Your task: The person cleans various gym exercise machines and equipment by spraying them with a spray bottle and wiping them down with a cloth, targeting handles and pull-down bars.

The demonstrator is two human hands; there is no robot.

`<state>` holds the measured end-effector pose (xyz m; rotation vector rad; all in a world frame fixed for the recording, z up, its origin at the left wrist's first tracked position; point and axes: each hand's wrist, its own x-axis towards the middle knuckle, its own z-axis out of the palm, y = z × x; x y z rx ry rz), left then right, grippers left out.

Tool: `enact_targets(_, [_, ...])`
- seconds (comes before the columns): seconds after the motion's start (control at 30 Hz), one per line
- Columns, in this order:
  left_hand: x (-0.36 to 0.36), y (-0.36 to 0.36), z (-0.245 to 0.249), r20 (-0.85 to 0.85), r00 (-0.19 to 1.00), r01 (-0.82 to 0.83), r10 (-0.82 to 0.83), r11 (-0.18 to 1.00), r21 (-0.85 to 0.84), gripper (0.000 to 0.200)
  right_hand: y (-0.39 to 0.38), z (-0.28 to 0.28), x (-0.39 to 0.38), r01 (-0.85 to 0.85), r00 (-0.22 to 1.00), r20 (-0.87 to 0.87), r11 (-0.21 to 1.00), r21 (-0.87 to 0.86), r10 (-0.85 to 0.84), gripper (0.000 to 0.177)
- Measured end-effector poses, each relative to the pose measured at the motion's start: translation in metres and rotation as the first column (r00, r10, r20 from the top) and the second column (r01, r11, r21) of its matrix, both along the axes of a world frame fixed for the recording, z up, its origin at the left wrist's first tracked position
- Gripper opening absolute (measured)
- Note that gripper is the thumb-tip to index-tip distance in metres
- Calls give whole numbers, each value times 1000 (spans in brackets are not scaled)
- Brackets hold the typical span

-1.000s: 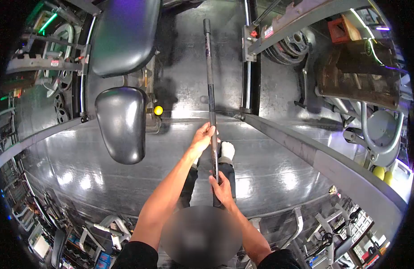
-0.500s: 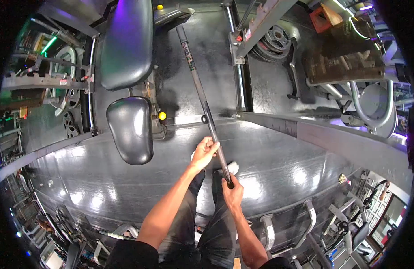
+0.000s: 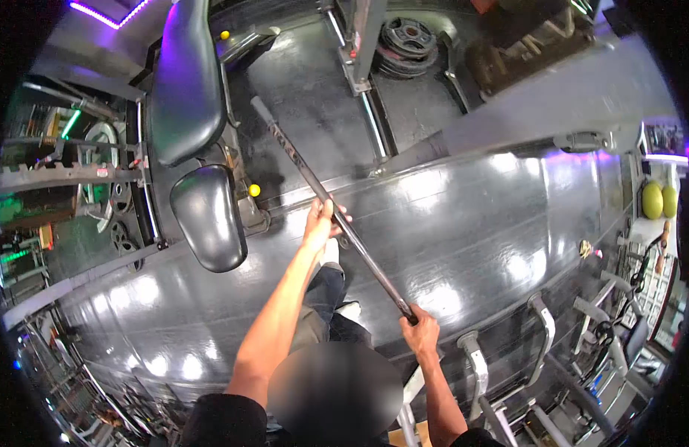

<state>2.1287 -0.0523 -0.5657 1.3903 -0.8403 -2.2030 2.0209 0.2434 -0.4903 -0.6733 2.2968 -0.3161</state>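
A long dark metal bar [image 3: 374, 270] slants across the middle of the head view, its far end toward the upper left. That end has a grey sleeve, with a worn printed label below it. My left hand [image 3: 323, 220] wraps around the bar near its middle, thumb on top and fingertips showing on the far side. Close to the left hand, a small ring hangs under the bar. My right hand [image 3: 422, 332] is closed around the near end. The bar is held above the floor, over my feet.
A black padded bench [image 3: 188, 82] and its separate seat pad [image 3: 210, 217] stand on the left. Stacked weight plates [image 3: 406, 46] lie at the top beside a rack upright [image 3: 363, 45]. A grey beam [image 3: 553, 104] crosses the upper right. Silver machine handles [image 3: 475, 372] rise at lower right.
The bar has swung, its far end now further left and its near end further right. My left hand has moved further along the bar and wraps it more fully. The view has turned.
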Motion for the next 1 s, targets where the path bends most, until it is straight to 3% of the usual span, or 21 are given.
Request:
enact_targets(0.13, [-7, 68, 9, 29, 1000, -4, 2, 997, 80, 15, 61, -14, 3, 49, 987, -147, 995, -88, -61, 25])
enact_targets(0.2, [-4, 101, 6, -20, 999, 49, -47, 992, 118, 22, 87, -14, 2, 27, 959, -283, 997, 76, -4, 24])
enact_targets(0.33, [-14, 158, 8, -1, 997, 81, -82, 980, 184, 13, 142, -18, -4, 130, 891, -452, 981, 145, -51, 29])
enact_targets(0.5, [-42, 222, 21, 123, 984, 93, -126, 965, 245, 20, 181, -10, -15, 279, 743, -654, 954, 112, -141, 30])
enact_targets(0.7, [-78, 282, 37, -10, 968, 243, -252, 921, 304, 20, 238, 8, -37, 470, 629, -702, 882, 1, -334, 30])
enact_targets(1.0, [-136, 353, 47, -104, 876, 476, -471, 811, 340, 25, 315, 38, -39, 650, 515, -759, 758, 42, -399, 28])
